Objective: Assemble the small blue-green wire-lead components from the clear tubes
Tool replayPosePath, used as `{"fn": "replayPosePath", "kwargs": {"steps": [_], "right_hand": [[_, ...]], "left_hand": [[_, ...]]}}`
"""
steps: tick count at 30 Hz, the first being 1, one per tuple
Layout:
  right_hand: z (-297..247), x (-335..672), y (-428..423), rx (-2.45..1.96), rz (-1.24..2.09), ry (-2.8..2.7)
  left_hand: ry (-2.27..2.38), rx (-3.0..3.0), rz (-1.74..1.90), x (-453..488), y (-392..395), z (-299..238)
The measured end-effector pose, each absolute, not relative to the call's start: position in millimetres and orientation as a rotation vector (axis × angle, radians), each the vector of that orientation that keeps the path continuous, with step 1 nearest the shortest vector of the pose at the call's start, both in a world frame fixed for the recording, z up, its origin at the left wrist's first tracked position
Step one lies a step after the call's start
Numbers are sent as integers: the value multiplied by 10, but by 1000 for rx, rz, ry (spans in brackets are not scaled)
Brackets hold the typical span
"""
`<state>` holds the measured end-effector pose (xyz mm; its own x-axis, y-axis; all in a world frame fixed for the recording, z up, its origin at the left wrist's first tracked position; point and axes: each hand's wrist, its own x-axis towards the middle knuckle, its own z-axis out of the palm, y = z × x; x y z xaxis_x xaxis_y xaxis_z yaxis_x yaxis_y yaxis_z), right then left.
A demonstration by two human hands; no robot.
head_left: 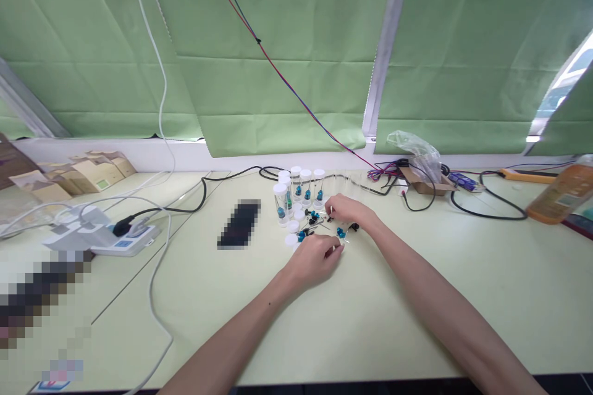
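Left hand (317, 256) curled, right hand (347, 207) bent downward, apart from each other; cannot tell whether either grips anything. Blue parts (341, 232) beside them on table (194, 290), near capped tubes (306, 192). Step seems part-picking; next move calls for light pinch.

Workshop-like room, long table (347, 321), power strip (127, 244), loose cables (258, 41) (some red), green blinds (222, 86)

Vials (306, 189) behind loose parts (315, 216)
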<state>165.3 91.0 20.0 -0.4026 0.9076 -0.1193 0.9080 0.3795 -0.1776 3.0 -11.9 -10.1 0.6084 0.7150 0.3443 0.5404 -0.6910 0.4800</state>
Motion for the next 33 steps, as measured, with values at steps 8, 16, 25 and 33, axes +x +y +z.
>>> {"fn": "replayPosePath", "kwargs": {"steps": [8, 16, 25, 33], "right_hand": [[201, 1652, 915, 1667, -376, 2641], [177, 1651, 913, 1674, -406, 2677], [153, 1643, 908, 1719, -388, 2696], [233, 1627, 865, 1708, -366, 2721]], "left_hand": [[1010, 2508, 753, 41, -112, -110], [1014, 2502, 752, 39, -124, -91], [1036, 2507, 733, 35, -129, -99], [1029, 2510, 725, 44, -123, -94]]}}
